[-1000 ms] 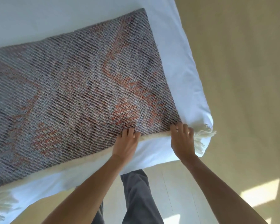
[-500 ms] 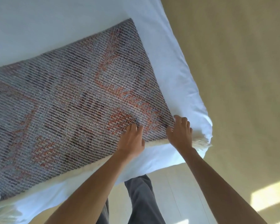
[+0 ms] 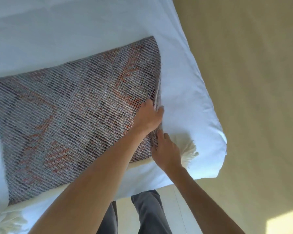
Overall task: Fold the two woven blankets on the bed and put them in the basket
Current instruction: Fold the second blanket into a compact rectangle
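A grey woven blanket [image 3: 71, 119] with orange patterns and cream tassels lies folded flat on the white bed [image 3: 91, 31]. My left hand [image 3: 148, 116] grips the blanket's right edge partway up, thumb on top and fingers curled under the layers. My right hand [image 3: 166, 151] is just below it at the near right corner, fingers pinching the same edge beside a cream tassel bunch [image 3: 188, 149]. Only one blanket shows, and no basket is in view.
The bed's corner [image 3: 216, 149] ends at the right over a beige floor [image 3: 252, 81]. More tassels [image 3: 8, 222] hang at the bed's lower left edge. My grey trouser legs [image 3: 147, 215] stand against the bed's near edge.
Both hands left the blanket's near edge and shifted to its right edge; my left hand reached farther up it. The view swung, with more bed above the blanket.
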A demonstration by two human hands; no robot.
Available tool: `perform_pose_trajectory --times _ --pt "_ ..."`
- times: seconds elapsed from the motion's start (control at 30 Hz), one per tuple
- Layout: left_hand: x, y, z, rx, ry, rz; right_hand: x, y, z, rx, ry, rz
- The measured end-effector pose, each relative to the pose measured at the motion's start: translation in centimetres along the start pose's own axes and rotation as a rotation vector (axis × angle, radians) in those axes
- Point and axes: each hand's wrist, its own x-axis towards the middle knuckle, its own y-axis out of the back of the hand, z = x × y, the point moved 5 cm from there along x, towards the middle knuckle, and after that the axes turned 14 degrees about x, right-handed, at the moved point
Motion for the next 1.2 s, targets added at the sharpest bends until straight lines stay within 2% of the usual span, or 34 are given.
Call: perform_pose_trajectory --times 0.23,0.47,0.67,0.83,0.97,1.2 --pt "0.8 6.0 -5.6 -0.074 0.136 0.158 -3.3 -6.0 -8.1 0.169 0.086 -0.107" --pt "-1.7 10.0 -17.7 -0.247 0.298 0.208 -5.3 -12.0 -13.4 0.148 0.053 -0.123" --pt "-5.0 12.4 -28.5 -0.273 0.415 0.228 -7.6 -19.5 -19.4 0.235 0.035 -0.294" --pt "-7.4 13.7 -37.4 -0.264 0.507 0.240 -8.6 -26.0 -23.8 0.228 0.010 -0.370" --pt "-8.8 14.3 -42.5 -0.283 0.520 0.240 -9.4 -30.0 -26.5 0.184 0.001 -0.398" --pt "-9.7 15.6 -47.5 -0.231 0.497 0.241 -9.8 -34.5 -29.3 0.141 -0.011 -0.415"
